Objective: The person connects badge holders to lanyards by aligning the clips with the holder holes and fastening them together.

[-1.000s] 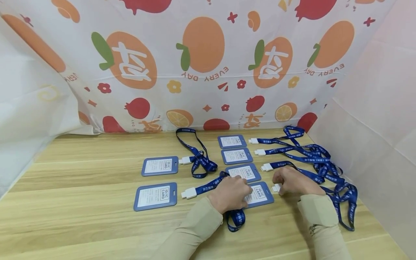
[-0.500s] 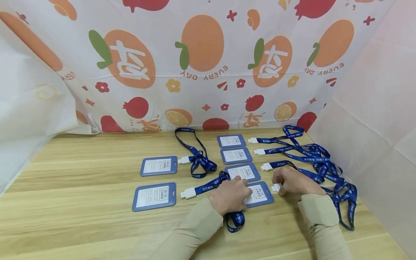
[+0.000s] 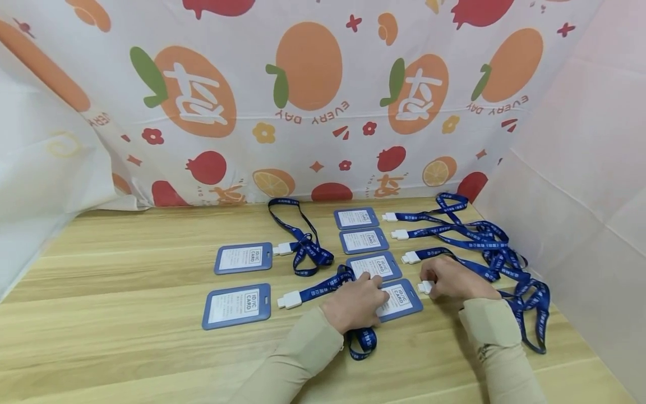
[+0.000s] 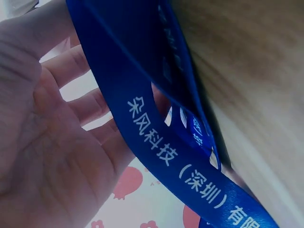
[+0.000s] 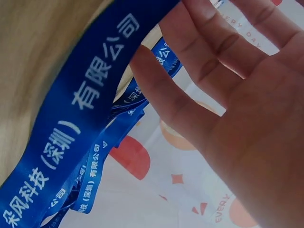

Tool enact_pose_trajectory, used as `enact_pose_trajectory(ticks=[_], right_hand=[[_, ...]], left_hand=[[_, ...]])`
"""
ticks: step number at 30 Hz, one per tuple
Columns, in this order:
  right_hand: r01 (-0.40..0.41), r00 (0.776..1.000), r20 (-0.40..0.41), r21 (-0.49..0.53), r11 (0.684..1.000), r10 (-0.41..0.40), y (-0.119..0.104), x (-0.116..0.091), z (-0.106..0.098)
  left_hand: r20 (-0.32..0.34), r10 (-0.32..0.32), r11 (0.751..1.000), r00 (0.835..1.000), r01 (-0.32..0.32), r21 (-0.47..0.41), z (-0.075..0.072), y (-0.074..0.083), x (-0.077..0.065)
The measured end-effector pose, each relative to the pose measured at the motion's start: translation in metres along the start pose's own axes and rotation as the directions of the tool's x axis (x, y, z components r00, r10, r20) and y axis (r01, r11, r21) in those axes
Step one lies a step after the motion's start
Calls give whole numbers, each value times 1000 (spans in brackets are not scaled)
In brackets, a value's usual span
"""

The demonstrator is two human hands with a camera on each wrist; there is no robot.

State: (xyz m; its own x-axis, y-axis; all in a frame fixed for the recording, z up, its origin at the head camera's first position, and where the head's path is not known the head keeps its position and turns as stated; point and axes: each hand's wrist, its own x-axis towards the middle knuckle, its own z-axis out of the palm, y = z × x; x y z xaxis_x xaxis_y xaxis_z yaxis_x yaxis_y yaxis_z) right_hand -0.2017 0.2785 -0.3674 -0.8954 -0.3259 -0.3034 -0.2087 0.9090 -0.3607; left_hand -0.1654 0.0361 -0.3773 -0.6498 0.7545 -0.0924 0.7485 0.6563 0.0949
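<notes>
My left hand (image 3: pixel 355 303) lies over the left end of the front right ID badge holder (image 3: pixel 400 301), a blue frame with a white card, its fingertips gripping that edge. My right hand (image 3: pixel 451 278) pinches the white clip (image 3: pixel 425 287) of a blue lanyard (image 5: pixel 90 90), just right of the badge's slotted end. That lanyard hangs across the palm side in the right wrist view. Beneath the left hand runs another blue lanyard (image 4: pixel 156 142), its white clip (image 3: pixel 289 300) pointing at the front left badge holder (image 3: pixel 237 306). The left fingertips are hidden in the left wrist view.
Behind lie more badge holders: one at left (image 3: pixel 243 258), and a right column with a top one (image 3: pixel 356 218), a second (image 3: pixel 364 240) and a third (image 3: pixel 374 265). Blue lanyards (image 3: pixel 497 238) bunch along the right side. A fruit-print curtain (image 3: pixel 242 112) closes off the wooden table's back.
The head view shifts slightly, so everything slides a little left in it. Both hands keep their places on the badge holder and the clip.
</notes>
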Motion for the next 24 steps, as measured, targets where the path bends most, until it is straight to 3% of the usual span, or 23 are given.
enact_pose_trajectory(ticks=[12,24], right_hand=[[-47,999,-20,-27,999,46,-4,1,-1],[69,998,-7,-22,997,-70,-4,3,-2]], left_hand=[[15,-9,999,1000,9,-34,0,-2,0],[28,-12,999,1000,13,-53,0,-3,2]])
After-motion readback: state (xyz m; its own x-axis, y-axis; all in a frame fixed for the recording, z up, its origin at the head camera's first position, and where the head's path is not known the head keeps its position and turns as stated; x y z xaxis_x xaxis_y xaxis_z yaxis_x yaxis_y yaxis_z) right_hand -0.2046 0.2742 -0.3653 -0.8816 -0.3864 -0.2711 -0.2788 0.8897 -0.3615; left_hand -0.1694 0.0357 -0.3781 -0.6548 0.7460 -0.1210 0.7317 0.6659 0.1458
